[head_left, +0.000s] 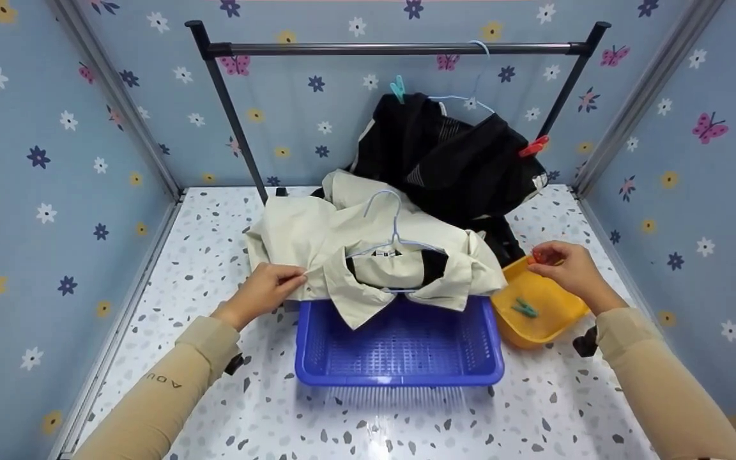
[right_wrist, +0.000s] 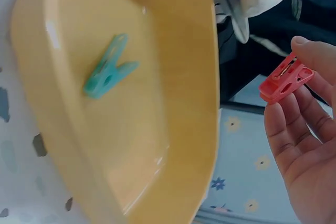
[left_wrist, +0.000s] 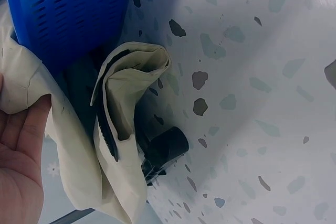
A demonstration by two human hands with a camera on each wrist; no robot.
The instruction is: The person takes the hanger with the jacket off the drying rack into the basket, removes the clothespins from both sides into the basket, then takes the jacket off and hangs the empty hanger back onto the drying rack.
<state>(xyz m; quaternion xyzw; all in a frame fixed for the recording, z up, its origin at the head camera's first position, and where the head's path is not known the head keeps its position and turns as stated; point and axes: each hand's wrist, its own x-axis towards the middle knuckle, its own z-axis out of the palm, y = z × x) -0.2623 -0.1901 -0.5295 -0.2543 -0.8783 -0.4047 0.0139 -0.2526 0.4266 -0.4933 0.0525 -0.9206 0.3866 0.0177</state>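
Observation:
A cream collared shirt point(head_left: 304, 223) on a light blue wire hanger point(head_left: 395, 237) lies across the back of a blue plastic basket point(head_left: 400, 381). My left hand point(head_left: 267, 291) pinches the shirt's edge on the left, beside the collar; in the left wrist view its fingers point(left_wrist: 34, 124) go behind the cloth. A red clothespin point(right_wrist: 286, 78) is held between the thumb and fingers of my right hand point(head_left: 569, 271), over the rim of a yellow bin point(head_left: 550, 319). Inside that bin lies a green clothespin point(right_wrist: 107, 69).
Behind, a black garment point(head_left: 451, 160) hangs by a blue hanger from a black rack bar point(head_left: 342, 49). A teal clothespin point(head_left: 397, 89) and another red clothespin point(head_left: 534, 146) are clipped on it. Flower-patterned walls point(head_left: 42, 211) close in both sides of the speckled table point(head_left: 176, 306).

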